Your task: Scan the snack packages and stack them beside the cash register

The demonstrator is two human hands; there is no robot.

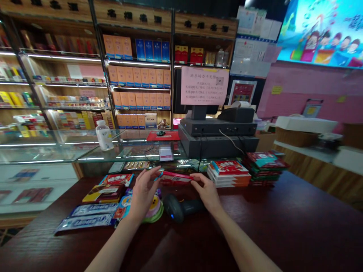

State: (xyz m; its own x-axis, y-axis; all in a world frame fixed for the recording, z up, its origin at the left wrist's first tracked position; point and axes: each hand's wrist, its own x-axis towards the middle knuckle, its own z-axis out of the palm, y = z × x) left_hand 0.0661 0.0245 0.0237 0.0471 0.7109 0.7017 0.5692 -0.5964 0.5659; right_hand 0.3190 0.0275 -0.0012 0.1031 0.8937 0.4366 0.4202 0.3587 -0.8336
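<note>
A flat red snack packet [175,177] is held level above the dark wooden counter [283,223], one end in each hand. My left hand [144,190] pinches its left end with the fingers partly spread. My right hand [207,192] grips its right end. Just below the packet a black barcode scanner [179,208] lies on the counter, its blue light showing. Under my left hand sits a round colourful packet [155,209].
Long blue snack bars [90,215] and red and yellow packets [109,187] lie at the left. Two stacks of packets [229,173] [265,166] stand at the right. Behind are a cash register [218,136], a glass display case [56,151] with a bottle [103,136], and shelves of boxes.
</note>
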